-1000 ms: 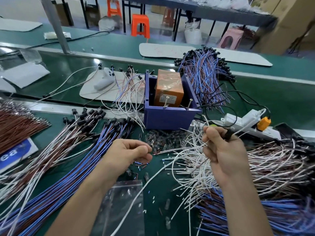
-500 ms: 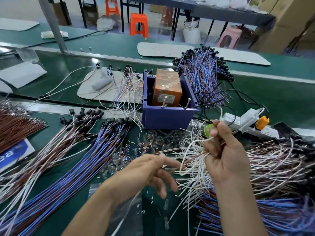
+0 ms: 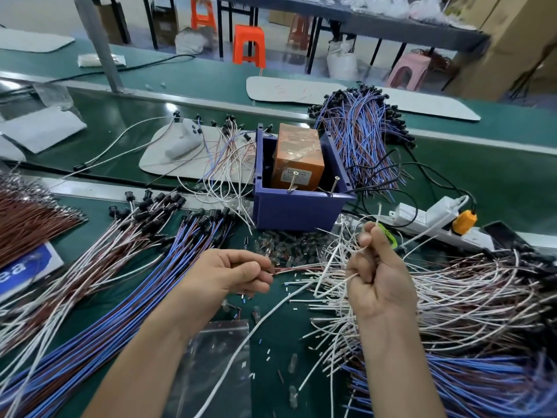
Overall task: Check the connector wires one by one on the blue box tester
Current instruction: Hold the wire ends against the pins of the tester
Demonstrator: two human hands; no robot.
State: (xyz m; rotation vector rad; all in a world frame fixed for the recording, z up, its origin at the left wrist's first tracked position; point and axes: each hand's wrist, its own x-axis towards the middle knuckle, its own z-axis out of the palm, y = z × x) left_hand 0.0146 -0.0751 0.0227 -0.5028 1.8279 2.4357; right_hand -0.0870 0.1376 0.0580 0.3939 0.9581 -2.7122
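Note:
The blue box tester stands at the middle of the green bench, with an orange block inside and two metal pins on its front rim. In front of it, my left hand pinches the end of a thin brown-red wire that runs right. My right hand is curled round a white wire above the loose pile of white and brown wires. Both hands are clear of the box.
Bundles of blue, white and brown wires with black connectors lie at the left. Another blue bundle leans behind the box. A white power strip with an orange plug sits at the right. A clear plastic bag lies near me.
My left hand, open half a second ago, has closed its fingers on the brown-red wire end. My right hand has stayed near the pile, still gripping white wire.

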